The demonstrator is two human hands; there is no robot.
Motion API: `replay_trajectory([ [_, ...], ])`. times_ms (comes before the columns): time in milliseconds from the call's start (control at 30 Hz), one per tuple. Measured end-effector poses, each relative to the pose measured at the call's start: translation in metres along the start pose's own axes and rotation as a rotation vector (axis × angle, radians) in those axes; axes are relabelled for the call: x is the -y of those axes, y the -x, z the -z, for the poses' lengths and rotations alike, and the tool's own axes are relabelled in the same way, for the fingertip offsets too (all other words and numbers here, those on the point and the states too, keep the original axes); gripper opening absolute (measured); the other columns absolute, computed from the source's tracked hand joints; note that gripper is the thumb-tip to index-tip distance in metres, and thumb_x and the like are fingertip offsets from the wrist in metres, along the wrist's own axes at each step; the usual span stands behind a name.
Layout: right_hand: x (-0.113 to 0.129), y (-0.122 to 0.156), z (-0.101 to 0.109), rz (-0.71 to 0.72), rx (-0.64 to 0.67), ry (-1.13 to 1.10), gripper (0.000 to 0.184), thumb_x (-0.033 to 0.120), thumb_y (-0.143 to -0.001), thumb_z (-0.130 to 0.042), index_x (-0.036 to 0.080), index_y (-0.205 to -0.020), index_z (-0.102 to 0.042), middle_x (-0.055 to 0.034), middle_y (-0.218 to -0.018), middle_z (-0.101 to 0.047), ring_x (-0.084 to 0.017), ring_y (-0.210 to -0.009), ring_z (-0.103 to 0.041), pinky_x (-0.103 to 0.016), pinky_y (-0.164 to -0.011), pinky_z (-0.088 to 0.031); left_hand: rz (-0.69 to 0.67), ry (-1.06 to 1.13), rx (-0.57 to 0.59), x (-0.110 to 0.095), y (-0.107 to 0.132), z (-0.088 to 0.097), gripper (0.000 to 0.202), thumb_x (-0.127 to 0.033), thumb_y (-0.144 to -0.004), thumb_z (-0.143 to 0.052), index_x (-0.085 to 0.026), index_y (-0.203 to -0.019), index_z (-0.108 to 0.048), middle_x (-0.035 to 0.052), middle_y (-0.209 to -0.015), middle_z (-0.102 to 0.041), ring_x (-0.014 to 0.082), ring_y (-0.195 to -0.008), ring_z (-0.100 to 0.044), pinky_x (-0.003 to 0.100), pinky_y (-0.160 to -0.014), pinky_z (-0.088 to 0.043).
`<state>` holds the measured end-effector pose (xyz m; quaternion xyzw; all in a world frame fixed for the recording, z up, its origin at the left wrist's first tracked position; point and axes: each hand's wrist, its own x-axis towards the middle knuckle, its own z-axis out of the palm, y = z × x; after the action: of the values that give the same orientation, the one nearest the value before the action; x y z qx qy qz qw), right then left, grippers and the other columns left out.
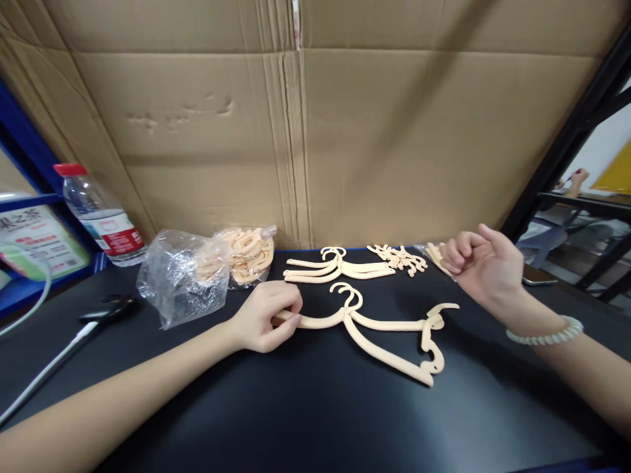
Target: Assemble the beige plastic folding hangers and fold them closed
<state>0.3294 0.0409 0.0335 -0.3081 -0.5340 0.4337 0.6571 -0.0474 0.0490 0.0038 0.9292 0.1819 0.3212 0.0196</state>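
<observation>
My left hand (271, 316) is closed around the left arm of a beige plastic folding hanger (387, 355), which lies on the table. The hanger has a double hook at its middle. On its right, two arms spread apart, with small curved pieces (434, 351) at their ends. To the right, my right hand (486, 269) is raised, palm showing, fingers loosely curled and thumb apart, with nothing visible in it. Its fingertips are near a clear bag with beige pieces (438, 256). Behind the hanger lie several stacked folding hangers (340, 268) and a pile of small hooked pieces (399, 257).
At the back left, a crumpled clear bag (185, 276) lies beside a bag of beige parts (249, 253). A red-capped bottle (106, 220) and a black device with a white cable (106, 307) are farther left. Cardboard (207, 131) walls the back. A phone (538, 276) lies right.
</observation>
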Motion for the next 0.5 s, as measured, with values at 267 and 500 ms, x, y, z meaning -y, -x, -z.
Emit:
replay_trajectory([
  [267,-0.005,0.004,-0.008,0.008,0.250,0.339,0.041,0.045,-0.086,-0.059,0.020,-0.055,-0.049,0.0013,-0.054,-0.043,-0.013,-0.053,-0.039,-0.029,-0.050,-0.027,-0.071,-0.077,0.032,-0.001,-0.001,-0.001,0.013,-0.017,-0.079,-0.048,-0.021,-0.068,-0.043,0.0017,-0.063,-0.054,0.0160,-0.057,-0.045,0.030,-0.056,-0.036],
  [500,0.006,0.026,-0.035,-0.019,1.071,0.823,0.042,0.055,-0.063,-0.081,0.020,-0.082,-0.070,-0.0040,-0.090,-0.056,-0.018,-0.085,-0.051,-0.031,-0.074,-0.042,-0.241,-0.171,0.185,-0.010,-0.008,0.003,0.014,-0.031,-0.080,-0.054,-0.020,-0.073,-0.049,0.0061,-0.072,-0.059,0.0194,-0.061,-0.051,0.032,-0.056,-0.038],
])
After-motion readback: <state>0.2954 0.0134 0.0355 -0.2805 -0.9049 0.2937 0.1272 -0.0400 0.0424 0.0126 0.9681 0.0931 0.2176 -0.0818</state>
